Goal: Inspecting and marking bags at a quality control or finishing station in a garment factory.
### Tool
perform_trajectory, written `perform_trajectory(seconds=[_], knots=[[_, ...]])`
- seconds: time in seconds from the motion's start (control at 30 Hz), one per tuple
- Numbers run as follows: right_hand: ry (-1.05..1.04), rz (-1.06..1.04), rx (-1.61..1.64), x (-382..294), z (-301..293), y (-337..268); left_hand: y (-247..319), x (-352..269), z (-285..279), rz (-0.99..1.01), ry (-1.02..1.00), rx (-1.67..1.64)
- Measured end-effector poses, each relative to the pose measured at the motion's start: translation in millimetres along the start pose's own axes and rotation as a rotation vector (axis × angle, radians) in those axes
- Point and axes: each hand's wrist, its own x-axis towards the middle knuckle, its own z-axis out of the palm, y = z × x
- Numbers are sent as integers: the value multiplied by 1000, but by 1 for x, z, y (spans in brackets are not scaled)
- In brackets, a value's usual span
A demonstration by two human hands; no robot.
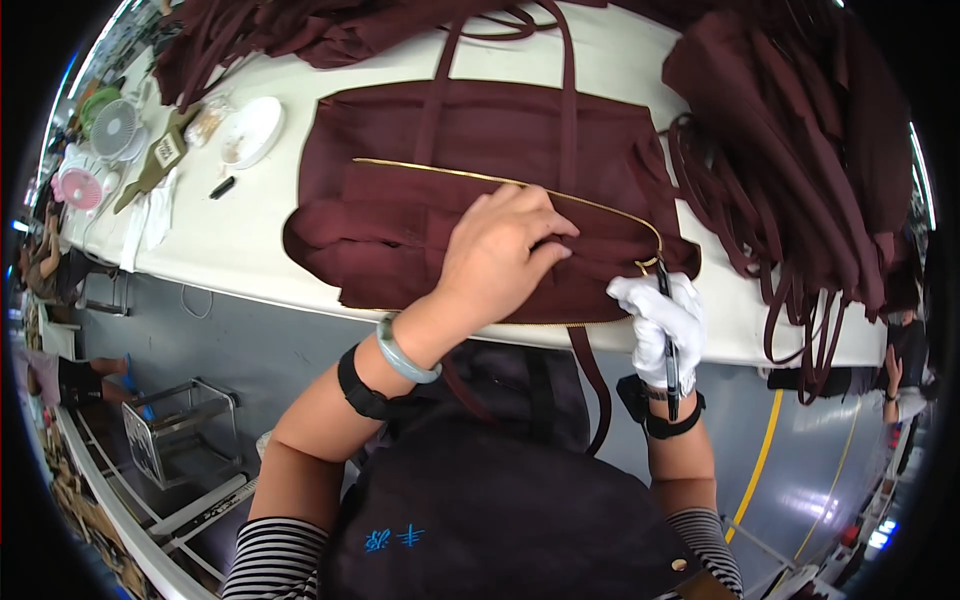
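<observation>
A burgundy handbag (495, 135) lies on the table in front of me, its zip opening spread and edged by gold zipper teeth (450, 171). My left hand (506, 244) is bare and rests over the opening, fingers curled beside the upper zipper edge; whether it pinches any fabric cannot be told. At the bag's right end, my right hand (664, 322), in a white glove, holds a black pen-like tool (671, 367), with its upper end near the corner of the zipper. A gold zipper end shows beside the gloved fingers. One strap hangs over the table's front edge.
More burgundy bags with straps are heaped at the right (795, 150) and along the back (300, 30). On the white table's left stand a white dish (253, 133), a black cap-like piece (223, 187) and small fans (114, 129). Other people are at both sides; a metal-framed stool (180, 420) stands lower left.
</observation>
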Motion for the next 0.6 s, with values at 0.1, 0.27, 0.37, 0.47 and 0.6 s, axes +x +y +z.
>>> perform_trajectory(seconds=[0.1, 0.27, 0.37, 0.47, 0.6], knots=[[118, -35, 36, -10, 2, 8, 2, -4, -23, 25, -88, -25], [197, -25, 6, -7, 3, 10, -7, -5, -97, 43, -70, 462], [292, 5, 108, -7, 0, 3, -27, -16, -115, 143, -180, 517], [385, 83, 97, -17, 0, 6, -11, -25, -104, 147, -320, 510], [353, 92, 97, -8, -18, -5, -22, -56, -94, 31, -430, 320]])
